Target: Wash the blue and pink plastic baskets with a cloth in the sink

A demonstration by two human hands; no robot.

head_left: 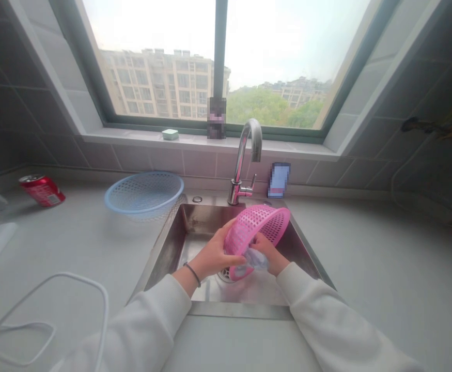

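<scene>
Your left hand [212, 253] grips the tipped pink basket [246, 223] over the sink [241, 309]; your right hand [267, 251] seems closed on a pale rag [257, 259].

no word, brand or number can be read for certain. the red can [43, 191] on the bench [384, 248], at the left, carries small white print and a pale block [53, 199] that looks like a barcode, all too blurred and small to make out. the phone-like screen [279, 181] beside the tap [240, 155] and the dark item [217, 118] on the windowsill [133, 137] are both pixelated, their faces unreadable.
</scene>
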